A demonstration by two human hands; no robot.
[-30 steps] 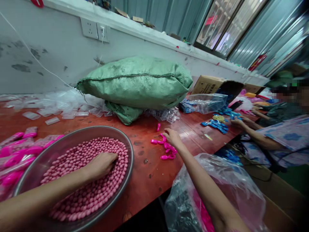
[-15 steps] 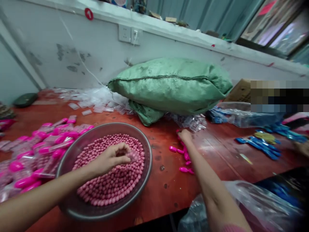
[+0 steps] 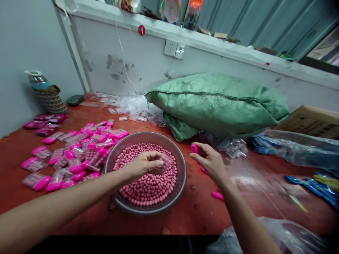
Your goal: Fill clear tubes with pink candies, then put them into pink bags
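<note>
Over a metal bowl (image 3: 182, 183) of small pink balls (image 3: 148, 190), my left hand (image 3: 147, 164) is closed on a clear plastic case (image 3: 165, 164) with pink balls showing inside. Just right of the bowl, my right hand (image 3: 210, 160) pinches a bright pink cap (image 3: 194, 148) between thumb and fingers. The case and the cap are apart. More pink caps (image 3: 217, 195) lie on the red table under and beside my right forearm, which partly hides them. Left of the bowl is a spread of filled, pink-capped cases (image 3: 76, 155).
A large green sack (image 3: 219, 106) lies along the wall, with clear empty cases (image 3: 135, 109) to its left. Blue packets (image 3: 315, 187) and a cardboard box (image 3: 312, 121) are at the right. A bottle in a woven holder (image 3: 49, 97) stands at far left. Plastic bags (image 3: 278, 233) hang at the front edge.
The view has swung left. My right hand has come up from the loose caps toward the bowl with a pink cap. My left hand still holds the case over the balls.
</note>
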